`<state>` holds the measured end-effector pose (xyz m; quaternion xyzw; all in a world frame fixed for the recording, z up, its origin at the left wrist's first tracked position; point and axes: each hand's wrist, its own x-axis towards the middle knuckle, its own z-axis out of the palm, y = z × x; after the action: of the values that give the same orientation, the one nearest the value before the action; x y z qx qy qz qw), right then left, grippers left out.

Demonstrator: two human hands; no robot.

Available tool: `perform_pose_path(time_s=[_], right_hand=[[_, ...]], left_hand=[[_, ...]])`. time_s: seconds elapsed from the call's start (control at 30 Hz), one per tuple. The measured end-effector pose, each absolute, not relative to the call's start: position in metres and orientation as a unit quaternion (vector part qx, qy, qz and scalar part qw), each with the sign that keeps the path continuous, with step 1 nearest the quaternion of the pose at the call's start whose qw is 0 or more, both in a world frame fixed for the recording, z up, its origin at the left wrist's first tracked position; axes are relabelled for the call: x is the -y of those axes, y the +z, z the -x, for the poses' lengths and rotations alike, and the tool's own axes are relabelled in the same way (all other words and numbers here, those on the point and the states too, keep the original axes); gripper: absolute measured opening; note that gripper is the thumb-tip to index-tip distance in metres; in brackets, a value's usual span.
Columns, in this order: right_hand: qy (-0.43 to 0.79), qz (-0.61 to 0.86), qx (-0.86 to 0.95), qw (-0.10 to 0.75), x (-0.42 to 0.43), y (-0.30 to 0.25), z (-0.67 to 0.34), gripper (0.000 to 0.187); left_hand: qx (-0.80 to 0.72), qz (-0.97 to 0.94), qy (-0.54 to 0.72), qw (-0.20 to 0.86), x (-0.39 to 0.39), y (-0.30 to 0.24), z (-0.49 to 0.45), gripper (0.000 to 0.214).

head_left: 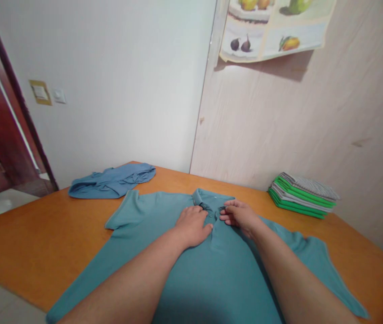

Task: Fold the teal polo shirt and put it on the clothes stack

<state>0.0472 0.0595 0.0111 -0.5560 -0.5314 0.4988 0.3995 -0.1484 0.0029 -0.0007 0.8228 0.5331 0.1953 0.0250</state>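
A teal polo shirt (218,279) lies spread face up, its collar toward the wall and its short sleeves out to both sides. Flat on the chest, just left of the button placket, rests my left hand (194,225), fingers stretched out and thumb apart. My right hand (240,217) pinches the right edge of the open placket near the collar, thumb against the fingers. Between the hands the neck opening shows, with small buttons on its left side. My forearms cover parts of the shirt's front.
The orange-brown table (19,243) meets the wall at the back. A crumpled blue garment (113,180) lies at the back left. On the back right sits a stack of folded green and grey cloths (302,193). A fruit poster (275,31) hangs above.
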Motion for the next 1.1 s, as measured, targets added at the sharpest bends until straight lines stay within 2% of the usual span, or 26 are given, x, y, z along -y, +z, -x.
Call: perform_pose_path(time_s=[0.2,0.37,0.6,0.83,0.97,1.1], right_hand=[[0.561,0.538,0.459,0.431,-0.056,0.017,-0.048,0.029],[0.565,0.538,0.445,0.44,-0.059,0.013,-0.05,0.049],[0.567,0.538,0.428,0.454,-0.06,0.011,-0.05,0.054],[0.515,0.553,0.429,0.495,-0.069,0.005,-0.057,0.038],[0.512,0.55,0.429,0.501,-0.069,0.002,-0.059,0.023],[0.512,0.545,0.436,0.501,-0.068,0.001,-0.058,0.008]], left_hand=[[-0.533,-0.822,0.2,0.025,-0.005,-0.003,0.148,0.043],[-0.534,-0.82,0.204,0.028,-0.004,-0.002,0.148,0.041],[-0.545,-0.803,0.237,0.032,-0.002,0.007,0.146,0.027],[-0.5,-0.832,0.233,0.056,0.001,0.006,0.143,0.026],[-0.526,-0.814,0.243,0.047,-0.001,0.003,0.143,0.024],[-0.558,-0.789,0.256,0.025,-0.002,0.003,0.143,0.031]])
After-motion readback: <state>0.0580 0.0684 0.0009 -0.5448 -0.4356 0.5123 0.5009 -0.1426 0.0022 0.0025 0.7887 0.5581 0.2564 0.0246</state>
